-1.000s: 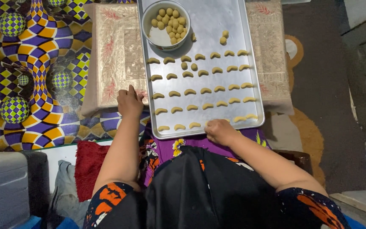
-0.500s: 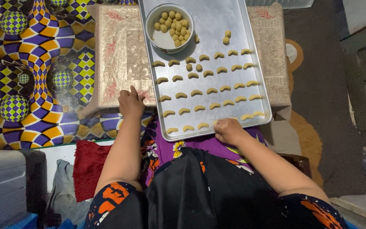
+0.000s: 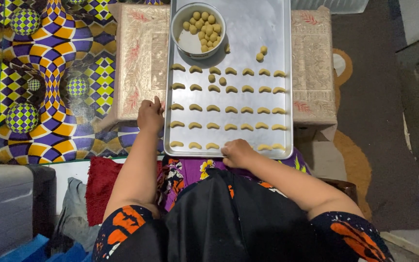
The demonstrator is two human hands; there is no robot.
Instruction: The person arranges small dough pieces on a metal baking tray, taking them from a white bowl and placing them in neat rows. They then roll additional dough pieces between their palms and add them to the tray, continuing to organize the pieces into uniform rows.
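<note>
I log my left hand (image 3: 150, 115) resting loosely spread beside the metal tray (image 3: 277, 29), right hand (image 3: 237, 153) curled on its near-edge dough crescents (image 3: 213, 146), grasp unclear

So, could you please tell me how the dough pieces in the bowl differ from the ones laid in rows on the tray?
The dough pieces in the bowl are round balls; the pieces in rows are bent into crescents. The balls lie heaped together in the bowl, while the crescents lie apart, flat on the tray. Both share the same yellow-tan colour.
</note>
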